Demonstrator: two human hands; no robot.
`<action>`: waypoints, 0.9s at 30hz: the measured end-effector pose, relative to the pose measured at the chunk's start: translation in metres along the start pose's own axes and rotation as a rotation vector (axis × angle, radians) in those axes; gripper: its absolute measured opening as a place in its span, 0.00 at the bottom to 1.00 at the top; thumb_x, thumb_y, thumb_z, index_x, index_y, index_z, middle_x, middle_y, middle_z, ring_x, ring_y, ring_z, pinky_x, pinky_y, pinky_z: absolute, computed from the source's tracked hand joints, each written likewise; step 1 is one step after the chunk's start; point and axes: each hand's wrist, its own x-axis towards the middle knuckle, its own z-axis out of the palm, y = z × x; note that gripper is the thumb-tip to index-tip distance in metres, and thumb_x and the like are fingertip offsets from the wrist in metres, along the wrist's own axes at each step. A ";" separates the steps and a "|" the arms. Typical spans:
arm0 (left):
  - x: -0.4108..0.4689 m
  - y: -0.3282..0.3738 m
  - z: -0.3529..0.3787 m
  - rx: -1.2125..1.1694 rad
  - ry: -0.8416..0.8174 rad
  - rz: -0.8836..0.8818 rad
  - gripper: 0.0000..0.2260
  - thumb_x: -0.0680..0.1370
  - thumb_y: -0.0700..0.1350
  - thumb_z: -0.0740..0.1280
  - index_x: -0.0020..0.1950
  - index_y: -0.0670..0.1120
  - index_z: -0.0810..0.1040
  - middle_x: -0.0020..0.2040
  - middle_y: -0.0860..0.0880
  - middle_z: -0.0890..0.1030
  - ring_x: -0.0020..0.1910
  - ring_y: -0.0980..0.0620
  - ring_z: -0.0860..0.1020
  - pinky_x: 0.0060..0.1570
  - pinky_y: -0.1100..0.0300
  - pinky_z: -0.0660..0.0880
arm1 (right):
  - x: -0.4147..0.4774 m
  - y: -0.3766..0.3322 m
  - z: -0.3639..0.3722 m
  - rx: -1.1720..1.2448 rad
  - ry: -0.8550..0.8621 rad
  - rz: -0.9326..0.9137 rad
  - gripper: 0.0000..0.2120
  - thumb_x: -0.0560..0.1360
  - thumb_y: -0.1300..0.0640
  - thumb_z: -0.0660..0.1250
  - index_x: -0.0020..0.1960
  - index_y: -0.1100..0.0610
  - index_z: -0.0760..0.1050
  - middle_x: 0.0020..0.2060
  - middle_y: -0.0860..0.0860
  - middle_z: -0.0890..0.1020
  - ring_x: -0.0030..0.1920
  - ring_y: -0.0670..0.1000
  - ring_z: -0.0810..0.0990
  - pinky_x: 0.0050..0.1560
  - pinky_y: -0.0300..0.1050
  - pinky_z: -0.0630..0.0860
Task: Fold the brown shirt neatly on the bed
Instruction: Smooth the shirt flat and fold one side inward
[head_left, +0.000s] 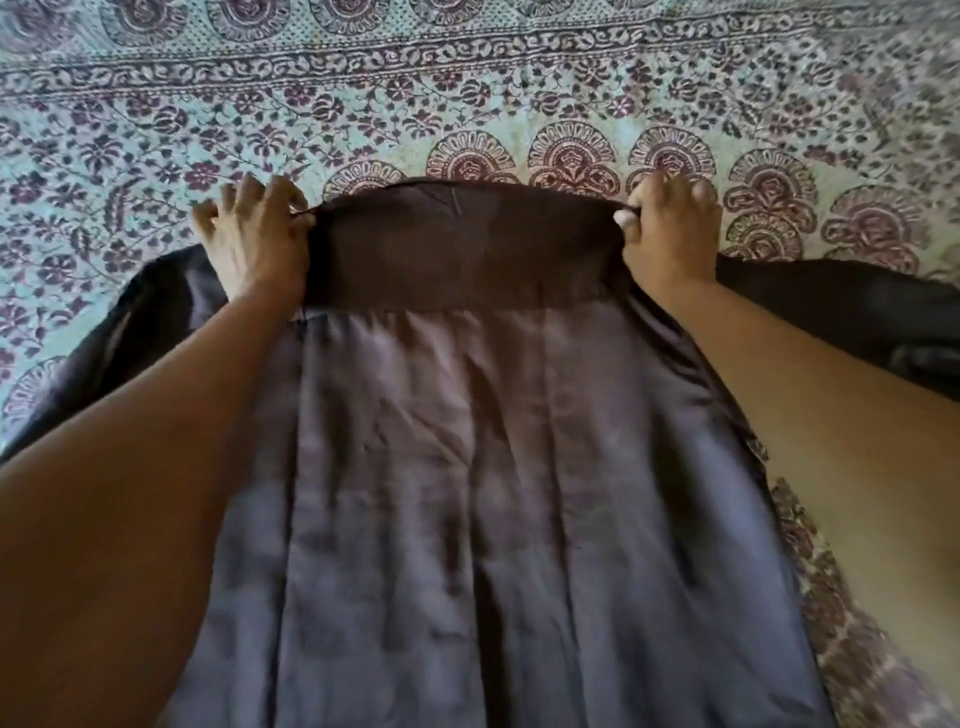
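Note:
The brown shirt (467, 467) lies spread back-up along the bed, its yoke and collar end farthest from me. My left hand (257, 239) pinches the left shoulder corner of the yoke. My right hand (670, 234) pinches the right shoulder corner. The dark yoke band (467, 249) is stretched taut between the two hands. One sleeve (150, 312) trails out to the left under my forearm, the other sleeve (857, 306) lies out to the right. The lower body of the shirt runs toward me past the bottom of the view.
The bed is covered with a pale green sheet (467, 93) printed with maroon flowers and fan motifs, reaching to every edge of the view. My bare forearms cross the lower left and lower right corners.

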 end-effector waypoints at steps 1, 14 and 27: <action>-0.002 0.003 0.001 -0.028 -0.001 -0.046 0.10 0.76 0.49 0.63 0.54 0.47 0.76 0.61 0.42 0.73 0.64 0.42 0.67 0.65 0.45 0.56 | -0.003 0.000 0.001 -0.013 0.002 0.028 0.15 0.77 0.58 0.60 0.62 0.62 0.66 0.62 0.62 0.70 0.66 0.62 0.64 0.63 0.58 0.61; -0.098 -0.014 0.005 0.023 -0.247 0.371 0.28 0.77 0.62 0.45 0.76 0.55 0.54 0.77 0.49 0.54 0.76 0.49 0.53 0.72 0.46 0.47 | -0.105 0.023 0.025 -0.003 -0.108 -0.186 0.33 0.76 0.41 0.42 0.75 0.58 0.53 0.75 0.55 0.56 0.75 0.53 0.54 0.73 0.52 0.48; -0.212 -0.014 -0.031 -0.011 -0.336 0.211 0.28 0.77 0.58 0.46 0.75 0.50 0.58 0.76 0.46 0.57 0.75 0.46 0.55 0.72 0.44 0.47 | -0.222 0.025 -0.003 0.081 -0.138 -0.123 0.28 0.78 0.49 0.47 0.74 0.63 0.55 0.73 0.59 0.59 0.73 0.56 0.58 0.72 0.50 0.51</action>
